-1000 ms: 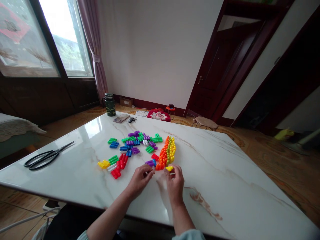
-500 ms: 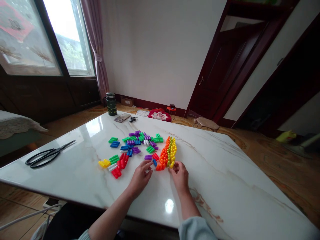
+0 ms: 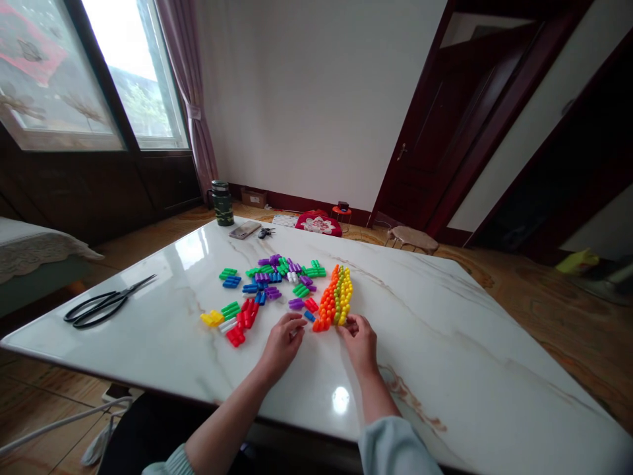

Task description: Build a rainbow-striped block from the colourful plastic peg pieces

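A block of bumpy plastic pieces stands in slanting rows on the white marble-look table: orange pieces [image 3: 327,303], olive-green pieces [image 3: 338,297] and yellow pieces [image 3: 346,293]. My right hand [image 3: 361,340] is at the near end of this block, its thumb and fingertips closed around the lowest yellow piece. To the left of the block my left hand [image 3: 284,340] hovers low, fingers curved and thumb apart, holding nothing visible. Just beyond its fingertips lies a small blue piece [image 3: 309,316], with a red piece [image 3: 311,304] and a purple piece [image 3: 296,304] behind it.
Loose green, blue, purple, white, red and yellow pieces [image 3: 248,313] lie scattered on the left. Black-handled scissors [image 3: 106,305] rest near the table's left edge. A camouflage flask [image 3: 222,206], a phone [image 3: 244,229] and keys [image 3: 266,233] sit at the far corner.
My left hand has drawn slightly back from the small blue piece, which now lies flatter beside the orange row. My right hand stays at the block's near end. The whole view has shifted slightly.
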Demonstrator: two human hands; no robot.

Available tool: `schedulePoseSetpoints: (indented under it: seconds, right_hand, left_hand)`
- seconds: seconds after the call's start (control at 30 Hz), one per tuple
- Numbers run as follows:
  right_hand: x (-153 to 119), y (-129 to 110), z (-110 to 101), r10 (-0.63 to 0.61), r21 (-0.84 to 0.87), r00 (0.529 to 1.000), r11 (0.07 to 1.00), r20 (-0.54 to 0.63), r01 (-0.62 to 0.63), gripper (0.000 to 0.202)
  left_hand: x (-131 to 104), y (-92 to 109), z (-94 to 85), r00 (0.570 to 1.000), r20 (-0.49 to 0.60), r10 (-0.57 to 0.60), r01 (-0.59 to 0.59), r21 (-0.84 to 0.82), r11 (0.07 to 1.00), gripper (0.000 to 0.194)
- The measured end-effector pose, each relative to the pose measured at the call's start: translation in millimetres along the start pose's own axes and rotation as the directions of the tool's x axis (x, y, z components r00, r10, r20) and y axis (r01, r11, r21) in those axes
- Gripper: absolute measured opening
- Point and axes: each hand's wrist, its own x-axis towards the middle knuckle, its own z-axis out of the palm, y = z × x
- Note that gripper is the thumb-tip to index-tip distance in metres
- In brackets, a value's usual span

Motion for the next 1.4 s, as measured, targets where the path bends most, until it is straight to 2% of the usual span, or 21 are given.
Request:
schedulePoseSetpoints:
  seconds: [0.33,0.47,0.57,0.73,0.9,1.0,1.07,1.13,1.2,1.3,1.4]
  right_hand:
    - [-0.1,2.8,-1.8,0.009,-0.047,0.998,0.999,0.062,-0.006,0.035]
    - [-0.1,4.4,-0.8,0.041,-0.030,0.997,0.999,0.071,-0.039,0.039]
    - [0.0,3.2,-0.7,0.071,-0.004,0.995,0.997,0.065,-0.071,0.044]
    - [-0.1,3.1,0.7,0.094,0.034,0.994,0.995,0.062,-0.096,0.049]
    - [-0.8,6.8,3.3,0.083,0.042,0.994,0.995,0.066,-0.086,0.049]
    - [-0.7,6.6,3.2,0.089,0.036,0.994,0.995,0.065,-0.091,0.049]
    - [-0.4,5.4,2.8,0.094,0.032,0.994,0.995,0.062,-0.096,0.049]
    - [-0.3,4.1,2.3,0.097,0.032,0.994,0.995,0.060,-0.099,0.048]
    - [-0.5,3.4,2.2,0.098,0.037,0.993,0.994,0.060,-0.100,0.048]
    - [-1.0,3.0,2.4,0.103,0.045,0.992,0.993,0.067,-0.106,0.049]
    - [-1.4,2.6,2.4,0.110,0.044,0.991,0.993,0.071,-0.114,0.049]
  left_hand:
    - [-5.5,8.0,-7.8,1.000,0.024,0.012,-0.013,0.019,1.000,0.023]
    - [5.1,7.1,-18.0,0.995,0.021,0.095,-0.098,0.192,0.977,0.028]
    - [21.4,9.1,-19.4,0.982,0.117,0.148,-0.182,0.374,0.910,0.037]
    - [45.9,9.8,-7.9,0.935,0.338,0.104,-0.279,0.526,0.804,0.061]
    - [54.7,3.1,-1.7,0.911,0.410,0.053,-0.299,0.565,0.769,0.052]
    - [57.8,0.2,-4.2,0.920,0.391,0.023,-0.283,0.623,0.730,0.046]
    - [59.4,-1.4,-6.6,0.940,0.341,-0.021,-0.229,0.675,0.701,0.043]
    - [58.6,-2.4,-8.5,0.969,0.245,-0.043,-0.151,0.718,0.680,0.041]
    - [53.1,-1.6,-9.6,0.994,0.113,-0.005,-0.080,0.733,0.675,0.043]
    - [36.1,3.9,-9.1,0.994,0.002,0.111,-0.085,0.662,0.745,0.043]
    - [18.4,10.5,-5.6,0.990,0.043,0.134,-0.137,0.509,0.850,0.024]
